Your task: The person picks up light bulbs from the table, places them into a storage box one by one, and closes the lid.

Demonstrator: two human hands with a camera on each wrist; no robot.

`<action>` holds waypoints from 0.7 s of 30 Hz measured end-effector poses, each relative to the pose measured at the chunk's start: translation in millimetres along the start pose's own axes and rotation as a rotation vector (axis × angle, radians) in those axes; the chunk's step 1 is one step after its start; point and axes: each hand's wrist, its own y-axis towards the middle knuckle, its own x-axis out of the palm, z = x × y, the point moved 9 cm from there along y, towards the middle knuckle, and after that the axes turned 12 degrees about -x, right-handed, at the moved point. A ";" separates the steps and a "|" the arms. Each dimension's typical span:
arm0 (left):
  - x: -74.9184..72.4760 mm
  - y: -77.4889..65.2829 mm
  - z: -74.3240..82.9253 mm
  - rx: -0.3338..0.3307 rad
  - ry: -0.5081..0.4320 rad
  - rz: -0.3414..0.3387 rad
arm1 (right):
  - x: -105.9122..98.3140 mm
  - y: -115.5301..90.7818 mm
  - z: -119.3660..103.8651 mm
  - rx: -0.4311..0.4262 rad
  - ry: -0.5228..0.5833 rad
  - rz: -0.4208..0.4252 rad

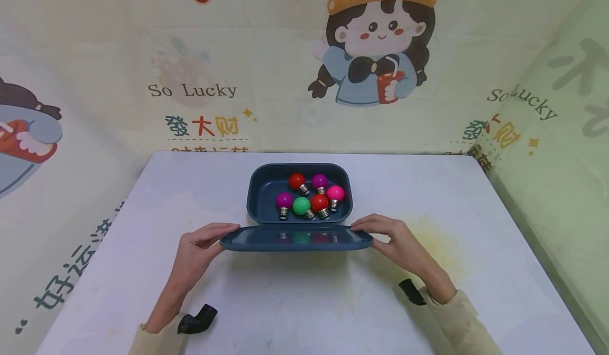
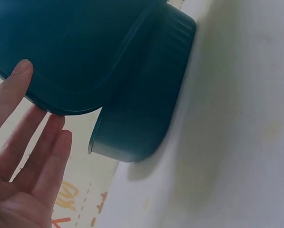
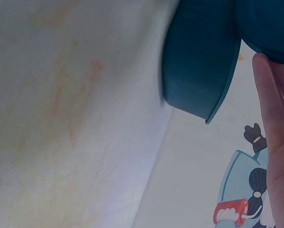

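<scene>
In the head view a dark blue box (image 1: 260, 193) sits on the table, holding several small light bulbs: red ones (image 1: 297, 181), purple ones (image 1: 284, 200), a pink one (image 1: 335, 193) and a green one (image 1: 302, 206). Its matching lid (image 1: 297, 240) is held tilted along the near side of the box. My left hand (image 1: 190, 254) pinches the lid's left end; the left wrist view has the thumb on one face and fingertips at the rim. At the right end, my right hand (image 1: 402, 241) grips the lid between fingers and thumb. That thumb is hidden in the right wrist view.
The white table (image 1: 295, 312) runs out to both sides and toward me. A printed cloth (image 1: 280, 80) hangs behind it and along the sides. Black bands (image 1: 197, 320) show at both sleeve cuffs.
</scene>
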 end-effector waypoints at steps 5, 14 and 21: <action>-1.3 0.7 -2.3 -0.041 -0.041 0.010 | -1.4 2.5 -2.1 -0.002 0.019 0.028; -6.0 2.6 -3.5 -0.066 -0.021 0.092 | -0.6 8.2 -2.8 -0.026 0.114 0.084; -5.4 5.1 0.0 -0.036 -0.050 0.101 | -4.0 10.7 -2.2 -0.016 0.107 0.131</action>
